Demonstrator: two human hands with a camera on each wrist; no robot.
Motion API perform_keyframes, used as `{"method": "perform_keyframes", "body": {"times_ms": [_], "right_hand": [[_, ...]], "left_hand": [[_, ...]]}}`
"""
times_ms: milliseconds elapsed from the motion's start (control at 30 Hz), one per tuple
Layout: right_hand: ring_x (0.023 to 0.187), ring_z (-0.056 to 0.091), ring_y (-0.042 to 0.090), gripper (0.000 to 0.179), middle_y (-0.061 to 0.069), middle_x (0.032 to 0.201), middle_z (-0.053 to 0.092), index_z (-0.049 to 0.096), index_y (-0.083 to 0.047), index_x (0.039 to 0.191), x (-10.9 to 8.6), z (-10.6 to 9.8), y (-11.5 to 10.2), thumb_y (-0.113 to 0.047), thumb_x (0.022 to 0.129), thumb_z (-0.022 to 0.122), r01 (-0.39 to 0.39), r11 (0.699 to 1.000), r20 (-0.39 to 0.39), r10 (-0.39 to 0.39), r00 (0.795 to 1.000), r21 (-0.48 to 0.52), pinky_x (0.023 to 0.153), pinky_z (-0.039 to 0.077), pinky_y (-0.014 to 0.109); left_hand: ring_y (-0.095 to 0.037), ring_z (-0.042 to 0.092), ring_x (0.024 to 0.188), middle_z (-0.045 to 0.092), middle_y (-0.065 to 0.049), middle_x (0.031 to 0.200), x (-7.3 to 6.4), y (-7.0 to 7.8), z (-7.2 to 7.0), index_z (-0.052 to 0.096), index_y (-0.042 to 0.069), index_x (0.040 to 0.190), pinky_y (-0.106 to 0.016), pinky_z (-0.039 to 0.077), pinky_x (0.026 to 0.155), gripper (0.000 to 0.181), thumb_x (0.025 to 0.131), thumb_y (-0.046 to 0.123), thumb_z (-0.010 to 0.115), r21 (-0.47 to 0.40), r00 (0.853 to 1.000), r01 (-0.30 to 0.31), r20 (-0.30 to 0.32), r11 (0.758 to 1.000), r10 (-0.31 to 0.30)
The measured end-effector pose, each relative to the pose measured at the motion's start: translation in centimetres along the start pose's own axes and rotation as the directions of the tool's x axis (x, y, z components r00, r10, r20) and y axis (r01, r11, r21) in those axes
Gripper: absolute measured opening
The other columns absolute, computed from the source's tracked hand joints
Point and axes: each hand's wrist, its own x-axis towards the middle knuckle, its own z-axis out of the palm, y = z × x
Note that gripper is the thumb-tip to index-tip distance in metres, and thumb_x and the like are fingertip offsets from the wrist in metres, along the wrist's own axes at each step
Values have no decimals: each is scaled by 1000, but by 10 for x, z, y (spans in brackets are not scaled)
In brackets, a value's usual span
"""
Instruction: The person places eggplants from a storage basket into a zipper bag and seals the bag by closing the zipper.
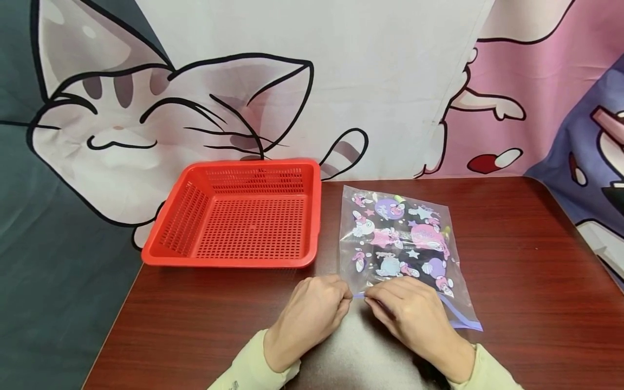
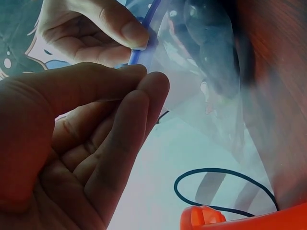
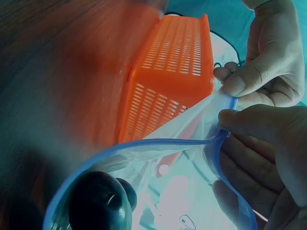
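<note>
A clear zip bag (image 1: pixel 348 265) printed with pink, purple and white shells and stars lies on the table, its purple zip strip (image 1: pixel 460 318) toward me. My left hand (image 1: pixel 317 309) pinches the strip at the bag's left corner between thumb and fingertips. Right beside it, my right hand (image 1: pixel 414 314) grips the same strip, thumb on one face and fingers behind. In the right wrist view the zip gapes along the rest of the mouth, and a dark, glossy rounded thing (image 3: pixel 96 203) shows inside. The print hides much of the contents.
A red perforated plastic basket (image 1: pixel 229 262) stands left of the bag on the dark red-brown wooden table (image 1: pixel 526 260). Behind the table hangs a cloth (image 1: pixel 390 81) with cartoon figures. A pale, shiny patch (image 1: pixel 361 346) lies on the tabletop between my forearms.
</note>
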Motion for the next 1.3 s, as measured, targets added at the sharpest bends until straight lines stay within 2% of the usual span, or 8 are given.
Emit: {"method": "perform_keyframes", "body": {"times_ms": [300, 533, 700, 967, 1300], "right_hand": [[74, 68, 15, 33, -4, 82, 71, 74, -11, 88, 0, -2, -1, -29, 104, 52, -12, 1000, -53, 11, 999, -6, 70, 53, 35], [73, 66, 14, 30, -2, 83, 71, 74, -9, 88, 1, -5, 0, -25, 103, 54, 1, 1000, -63, 0, 998, 7, 81, 45, 40], [74, 67, 14, 33, -2, 84, 72, 75, -9, 90, 2, -7, 0, -28, 104, 52, -18, 1000, -57, 18, 998, 3, 82, 44, 41], [73, 69, 14, 33, -5, 84, 72, 76, -12, 90, 1, -10, 0, -30, 103, 52, -45, 999, -71, 44, 997, -10, 68, 53, 36], [67, 68, 11, 33, -6, 84, 71, 74, -13, 89, 2, -11, 2, -30, 104, 51, -59, 998, -68, 59, 996, -7, 57, 53, 31]], "left_hand": [[-5, 57, 58, 55, 10, 65, 0, 1, -2, 65, 20, 65, -25, 45, 52, 20, 76, 5, 73, 16, 1000, -16, -4, 1000, 16], [-5, 55, 57, 53, 11, 64, 0, 0, -5, 63, 20, 63, -25, 44, 52, 22, 74, 4, 73, 10, 1000, -22, -12, 1000, 22], [-3, 52, 57, 54, 12, 65, 0, -1, -8, 63, 20, 64, -24, 44, 53, 23, 74, 2, 73, -8, 999, -30, -28, 1000, 30], [-2, 51, 57, 54, 12, 65, 0, -3, -10, 64, 19, 66, -23, 44, 54, 22, 73, 1, 73, -22, 998, -40, -46, 999, 39], [-2, 46, 55, 50, 12, 63, 1, -5, -13, 63, 20, 65, -22, 41, 52, 24, 73, 0, 71, -24, 998, -29, -51, 999, 27]]}}
